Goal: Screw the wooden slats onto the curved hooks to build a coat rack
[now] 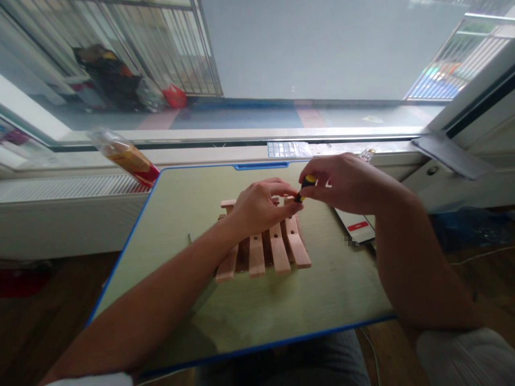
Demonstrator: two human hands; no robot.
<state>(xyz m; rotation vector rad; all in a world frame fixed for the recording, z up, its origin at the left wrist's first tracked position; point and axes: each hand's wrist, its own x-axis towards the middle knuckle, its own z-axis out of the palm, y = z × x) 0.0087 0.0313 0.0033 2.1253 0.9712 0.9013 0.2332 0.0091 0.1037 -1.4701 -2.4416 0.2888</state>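
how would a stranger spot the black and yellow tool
Find the pale green table with blue edging, then the light brown wooden piece with parallel slats on it. At its far right corner, the right hand holds the small black-and-yellow tool. Its yellow patches set it apart from the plain wood.

On my feed, daylight enters a wide window (241, 134); beyond it I see a grey wall (322, 48) and metal railings (169, 43). A white radiator (72, 220) stands left of the blue-edged table (330, 289), above wood flooring (491, 279).
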